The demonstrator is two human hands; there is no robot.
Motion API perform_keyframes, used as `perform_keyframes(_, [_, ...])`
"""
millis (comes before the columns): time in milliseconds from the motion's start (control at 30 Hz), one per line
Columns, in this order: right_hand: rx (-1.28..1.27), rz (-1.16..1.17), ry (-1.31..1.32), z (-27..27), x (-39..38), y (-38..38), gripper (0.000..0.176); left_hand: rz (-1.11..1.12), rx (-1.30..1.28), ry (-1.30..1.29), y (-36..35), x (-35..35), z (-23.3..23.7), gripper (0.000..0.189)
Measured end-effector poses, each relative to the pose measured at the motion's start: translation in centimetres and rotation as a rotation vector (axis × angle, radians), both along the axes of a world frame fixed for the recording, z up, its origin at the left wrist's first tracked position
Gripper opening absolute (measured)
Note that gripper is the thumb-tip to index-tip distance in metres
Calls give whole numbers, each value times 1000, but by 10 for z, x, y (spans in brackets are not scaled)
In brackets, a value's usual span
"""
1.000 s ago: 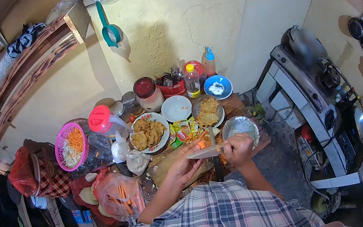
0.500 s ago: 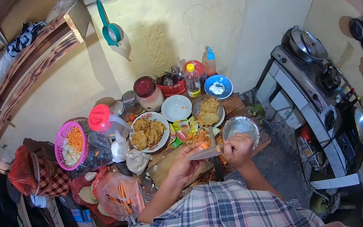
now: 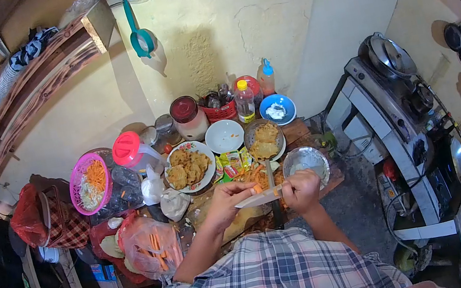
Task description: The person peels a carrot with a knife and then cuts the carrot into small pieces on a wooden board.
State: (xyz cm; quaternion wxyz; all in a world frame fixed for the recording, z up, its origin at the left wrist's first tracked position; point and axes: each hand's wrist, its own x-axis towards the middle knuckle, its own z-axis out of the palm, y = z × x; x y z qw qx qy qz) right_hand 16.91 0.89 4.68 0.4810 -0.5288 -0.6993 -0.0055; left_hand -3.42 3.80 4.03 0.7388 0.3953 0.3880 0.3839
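Observation:
My left hand is closed around a piece of carrot, whose orange end shows past the fingers. In my right hand is a knife, gripped by its handle, its blade pointing left and overlapping the carrot's lower side. Below both hands lies a wooden board. Orange carrot shreds are scattered just beyond the knife. A dark, narrow handle with a metal blade stretches away from my body beneath the knife. To the right of my right hand sits a silver bowl with pale contents.
Fritters fill a white plate and a second dish. Behind them stand a white bowl, a yellow-capped bottle and a blue bowl. Left are a pink basket of shredded vegetables and a bag of carrots. A stove stands right.
My left hand has shifted slightly, with its back turned up more over the carrot. The knife blade has tilted and moved a little to the left and down.

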Motion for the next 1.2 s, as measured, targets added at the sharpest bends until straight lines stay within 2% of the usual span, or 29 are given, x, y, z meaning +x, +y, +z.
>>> perform_keyframes(200, [-8, 26, -9, 4, -4, -2, 23, -71, 56, 22, -1, 1, -1, 16])
perform_keyframes(400, [2, -9, 32, 1, -7, -1, 22, -99, -38, -62, -3, 2, -6, 20])
perform_keyframes(467, [16, -28, 65, -1, -8, 1, 22, -41, -182, -332, -8, 10, -5, 25])
perform_keyframes(567, [41, -57, 54, -5, -6, 0, 22, 2, -299, -407, -13, 18, -8, 28])
perform_keyframes(1100, [65, -92, -9, -12, -9, -1, 24, 22, -272, -429, -13, 18, -24, 26])
perform_keyframes(1200, [51, -113, 1, -13, -12, 2, 24, -39, -256, -451, -19, 23, -27, 27])
